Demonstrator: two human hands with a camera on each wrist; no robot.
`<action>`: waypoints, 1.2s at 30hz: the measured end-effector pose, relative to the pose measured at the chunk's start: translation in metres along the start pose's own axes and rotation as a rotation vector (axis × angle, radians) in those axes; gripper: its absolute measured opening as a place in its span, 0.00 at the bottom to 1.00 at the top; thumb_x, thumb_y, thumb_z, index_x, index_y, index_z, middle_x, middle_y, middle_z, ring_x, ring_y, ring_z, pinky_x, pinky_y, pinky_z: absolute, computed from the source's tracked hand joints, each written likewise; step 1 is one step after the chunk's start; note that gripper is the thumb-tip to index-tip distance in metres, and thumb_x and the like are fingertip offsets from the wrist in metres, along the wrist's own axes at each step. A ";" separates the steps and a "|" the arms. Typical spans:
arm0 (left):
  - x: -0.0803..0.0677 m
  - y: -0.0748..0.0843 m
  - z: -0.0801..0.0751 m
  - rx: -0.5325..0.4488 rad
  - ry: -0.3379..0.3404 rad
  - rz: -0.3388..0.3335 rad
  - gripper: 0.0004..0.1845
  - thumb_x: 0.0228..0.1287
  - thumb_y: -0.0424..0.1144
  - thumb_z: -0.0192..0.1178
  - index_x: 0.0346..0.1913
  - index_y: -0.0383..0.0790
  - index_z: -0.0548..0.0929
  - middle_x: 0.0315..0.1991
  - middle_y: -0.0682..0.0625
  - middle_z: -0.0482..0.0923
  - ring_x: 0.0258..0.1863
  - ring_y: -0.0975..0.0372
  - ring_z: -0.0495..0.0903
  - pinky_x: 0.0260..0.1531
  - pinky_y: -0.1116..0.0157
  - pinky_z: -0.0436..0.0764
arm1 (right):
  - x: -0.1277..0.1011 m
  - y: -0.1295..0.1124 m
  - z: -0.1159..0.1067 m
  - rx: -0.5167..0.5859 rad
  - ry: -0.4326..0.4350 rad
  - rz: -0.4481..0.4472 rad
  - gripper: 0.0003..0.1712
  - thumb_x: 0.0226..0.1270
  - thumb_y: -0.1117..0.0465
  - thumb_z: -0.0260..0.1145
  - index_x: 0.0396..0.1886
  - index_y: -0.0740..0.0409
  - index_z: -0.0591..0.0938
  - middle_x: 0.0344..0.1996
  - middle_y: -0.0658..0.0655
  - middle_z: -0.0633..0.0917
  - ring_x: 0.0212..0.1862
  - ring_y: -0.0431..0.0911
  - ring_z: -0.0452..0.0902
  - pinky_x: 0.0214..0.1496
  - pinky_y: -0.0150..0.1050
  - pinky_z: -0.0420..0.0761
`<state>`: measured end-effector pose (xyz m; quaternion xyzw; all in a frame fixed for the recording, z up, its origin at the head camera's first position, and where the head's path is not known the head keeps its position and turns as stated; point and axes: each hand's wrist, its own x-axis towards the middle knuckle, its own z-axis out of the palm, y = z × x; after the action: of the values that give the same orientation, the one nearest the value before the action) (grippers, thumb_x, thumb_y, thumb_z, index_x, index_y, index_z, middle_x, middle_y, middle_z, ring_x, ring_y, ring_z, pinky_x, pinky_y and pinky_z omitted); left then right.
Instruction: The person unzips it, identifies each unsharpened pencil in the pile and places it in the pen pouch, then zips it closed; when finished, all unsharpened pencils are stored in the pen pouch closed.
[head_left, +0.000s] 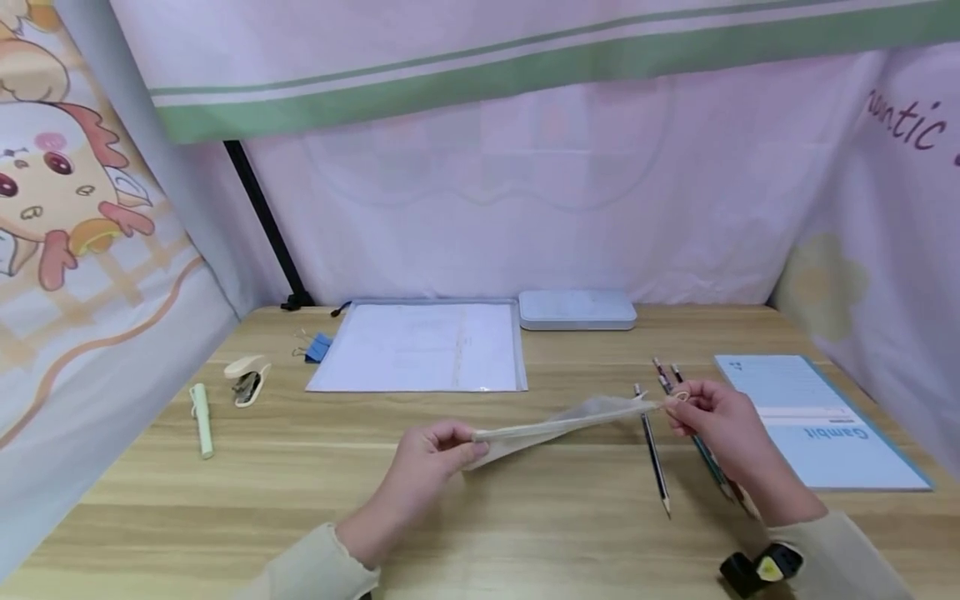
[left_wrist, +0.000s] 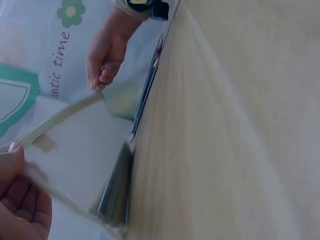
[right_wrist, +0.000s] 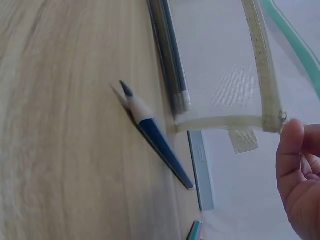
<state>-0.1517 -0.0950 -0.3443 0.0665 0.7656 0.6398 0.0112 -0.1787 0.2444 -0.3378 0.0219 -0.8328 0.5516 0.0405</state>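
A translucent mesh zipper pouch [head_left: 562,425] is stretched between both hands above the table. My left hand [head_left: 427,462] pinches its left end between thumb and fingers. At the opposite corner, my right hand [head_left: 723,425] pinches the end of the zipper edge; whether it grips the pull tab cannot be told. Several pencils [right_wrist: 172,55] lie at the bottom of the pouch, seen through the mesh in both wrist views. A dark pencil [head_left: 655,462] lies on the table, its point toward me. More pencils [head_left: 708,458] lie beneath the right hand, partly hidden by it.
On the left are a cream stapler [head_left: 247,383] and a pale green pen-shaped item [head_left: 203,421]. A blue binder clip [head_left: 318,347], a document folder [head_left: 420,346] and a pale flat case [head_left: 577,310] sit at the back. A light blue notebook [head_left: 810,450] lies at right.
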 end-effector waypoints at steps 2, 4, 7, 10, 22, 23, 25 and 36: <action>0.001 0.001 -0.005 0.025 0.002 -0.019 0.05 0.52 0.31 0.66 0.31 0.31 0.83 0.25 0.52 0.79 0.26 0.67 0.73 0.26 0.73 0.74 | -0.006 -0.002 -0.001 0.001 -0.020 -0.062 0.12 0.69 0.60 0.56 0.37 0.69 0.71 0.34 0.52 0.78 0.34 0.36 0.76 0.38 0.34 0.83; 0.002 0.002 -0.012 0.061 0.011 -0.013 0.06 0.53 0.32 0.65 0.34 0.33 0.84 0.28 0.51 0.81 0.29 0.66 0.75 0.29 0.72 0.76 | -0.011 -0.006 -0.002 0.003 -0.057 -0.136 0.12 0.69 0.60 0.55 0.35 0.68 0.71 0.40 0.49 0.77 0.41 0.34 0.76 0.41 0.31 0.82; 0.003 0.003 -0.021 0.125 0.026 0.003 0.09 0.56 0.34 0.64 0.39 0.36 0.85 0.34 0.49 0.83 0.33 0.66 0.77 0.33 0.72 0.78 | -0.014 -0.013 -0.003 0.071 -0.176 -0.198 0.09 0.70 0.62 0.53 0.35 0.67 0.69 0.46 0.45 0.77 0.48 0.32 0.74 0.45 0.28 0.79; 0.004 0.002 -0.028 0.163 0.004 0.004 0.13 0.59 0.36 0.62 0.46 0.36 0.83 0.41 0.46 0.83 0.39 0.63 0.79 0.39 0.71 0.80 | -0.015 -0.018 -0.002 0.158 -0.290 -0.178 0.06 0.71 0.63 0.53 0.34 0.62 0.70 0.46 0.46 0.79 0.49 0.34 0.75 0.47 0.27 0.77; 0.007 -0.011 -0.031 0.073 -0.110 -0.126 0.33 0.59 0.37 0.62 0.64 0.28 0.64 0.62 0.34 0.65 0.62 0.47 0.67 0.59 0.57 0.69 | -0.017 -0.009 0.024 0.167 -0.315 0.106 0.07 0.65 0.60 0.60 0.32 0.58 0.74 0.54 0.67 0.76 0.56 0.47 0.71 0.48 0.30 0.76; 0.008 -0.013 -0.031 0.060 -0.117 -0.130 0.33 0.59 0.36 0.62 0.65 0.27 0.63 0.63 0.34 0.64 0.62 0.47 0.66 0.58 0.59 0.70 | -0.016 -0.006 0.026 0.168 -0.320 0.108 0.06 0.64 0.61 0.61 0.32 0.60 0.74 0.51 0.65 0.77 0.54 0.46 0.73 0.47 0.31 0.77; 0.010 -0.017 -0.031 0.067 -0.122 -0.135 0.35 0.57 0.33 0.62 0.65 0.26 0.60 0.64 0.32 0.61 0.63 0.46 0.64 0.58 0.59 0.70 | -0.015 -0.002 0.031 0.143 -0.308 0.111 0.09 0.61 0.62 0.63 0.36 0.63 0.75 0.45 0.59 0.80 0.45 0.41 0.75 0.43 0.33 0.78; 0.025 -0.029 -0.030 0.232 -0.204 -0.172 0.42 0.51 0.23 0.63 0.69 0.29 0.54 0.68 0.36 0.53 0.66 0.47 0.59 0.62 0.54 0.64 | -0.002 0.010 0.048 0.005 -0.371 0.136 0.45 0.48 0.67 0.71 0.65 0.74 0.60 0.39 0.61 0.80 0.39 0.45 0.75 0.38 0.33 0.78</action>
<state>-0.1822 -0.1263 -0.3653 0.0663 0.8321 0.5336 0.1359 -0.1792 0.2042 -0.3658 0.0669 -0.8241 0.5417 -0.1513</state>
